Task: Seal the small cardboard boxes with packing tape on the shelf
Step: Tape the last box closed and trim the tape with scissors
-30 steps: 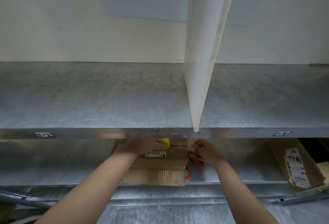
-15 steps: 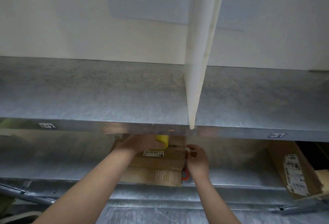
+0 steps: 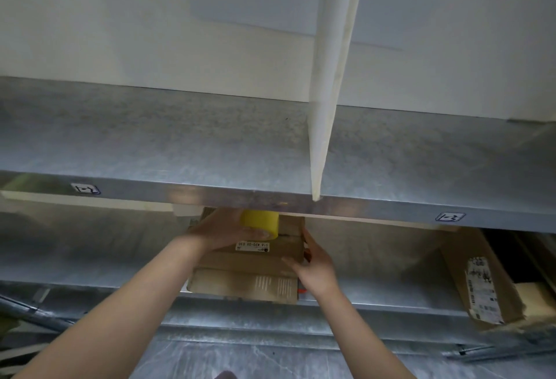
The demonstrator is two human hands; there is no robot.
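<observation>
A small brown cardboard box with a white label sits on the lower metal shelf, under the lip of the upper shelf. My left hand grips a yellow roll of packing tape on top of the box. My right hand lies against the box's right side, fingers straight and thumb on the front corner. A bit of an orange object shows at the box's lower right corner, mostly hidden behind my right hand. The back of the box is hidden by the upper shelf.
The upper galvanised shelf juts out overhead, split by a white upright divider. A larger open cardboard box with a printed label leans at the right end of the lower shelf. Metal rails run below.
My right hand left the orange object beside the box and now lies flat against the box's right side. The left hand stays on the yellow tape roll. The view tilted slightly.
</observation>
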